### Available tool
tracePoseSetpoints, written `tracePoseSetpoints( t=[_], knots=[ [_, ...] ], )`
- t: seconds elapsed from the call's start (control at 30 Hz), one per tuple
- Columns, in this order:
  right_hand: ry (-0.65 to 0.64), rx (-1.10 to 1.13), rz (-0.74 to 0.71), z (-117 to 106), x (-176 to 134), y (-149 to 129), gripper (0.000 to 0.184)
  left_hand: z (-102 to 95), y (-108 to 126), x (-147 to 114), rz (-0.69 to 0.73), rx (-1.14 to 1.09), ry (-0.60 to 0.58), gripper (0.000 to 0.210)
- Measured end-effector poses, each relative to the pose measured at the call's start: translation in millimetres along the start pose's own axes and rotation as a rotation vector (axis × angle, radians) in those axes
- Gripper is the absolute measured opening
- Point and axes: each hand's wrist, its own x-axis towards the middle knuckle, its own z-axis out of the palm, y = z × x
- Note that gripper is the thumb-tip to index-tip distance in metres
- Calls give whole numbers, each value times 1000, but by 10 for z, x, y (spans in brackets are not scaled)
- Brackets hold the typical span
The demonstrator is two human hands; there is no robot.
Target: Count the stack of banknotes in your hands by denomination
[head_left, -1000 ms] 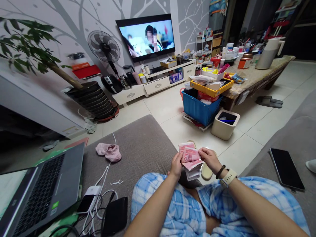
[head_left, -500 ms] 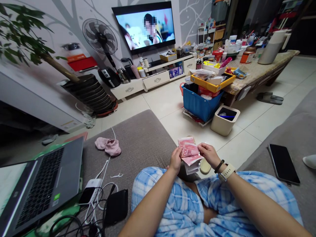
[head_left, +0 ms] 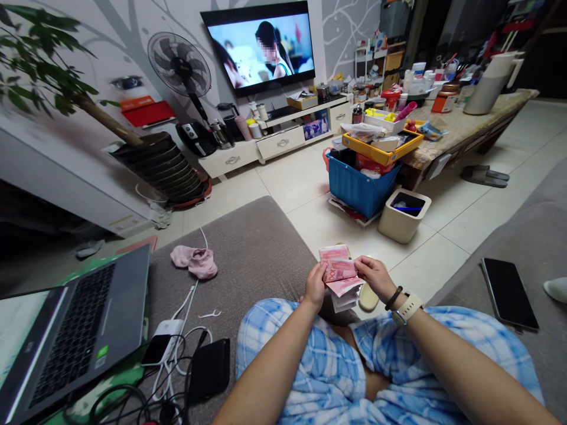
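Several pink-red banknotes (head_left: 340,270) are fanned out between my hands, above the sofa's edge and in front of my crossed legs. My left hand (head_left: 315,287) is closed on their left side, its thumb over the notes. With thumb and fingertips pressed together, my right hand (head_left: 374,275) pinches the upper right corner of one note. Lower notes hang down beneath, and a pale paper (head_left: 344,302) shows under them. A dark bracelet and a cream-strapped watch (head_left: 406,309) are on my right wrist.
To the left lie an open laptop (head_left: 75,330), a pink sock (head_left: 195,261), tangled cables and a black case (head_left: 209,373). On the right rests a phone (head_left: 509,293). Ahead stand a small bin (head_left: 404,217), a blue crate (head_left: 361,186) and a laden table (head_left: 443,133).
My hands and the banknotes stay almost still. The picture on the television has changed.
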Motion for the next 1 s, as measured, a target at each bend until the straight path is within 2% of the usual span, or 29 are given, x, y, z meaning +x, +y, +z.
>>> tracePoseSetpoints(
  t=[0.43, 0.8, 1.0],
  knots=[
    [-30, -1, -51, 5, -16, -18, 35, 73, 74, -41, -29, -6, -15, 29],
    [-76, -40, -15, 6, -31, -28, 30, 61, 84, -54, -37, 31, -42, 28],
    [44, -50, -24, -25, 15, 69, 34, 35, 72, -51, -31, 77, -32, 28]
  ],
)
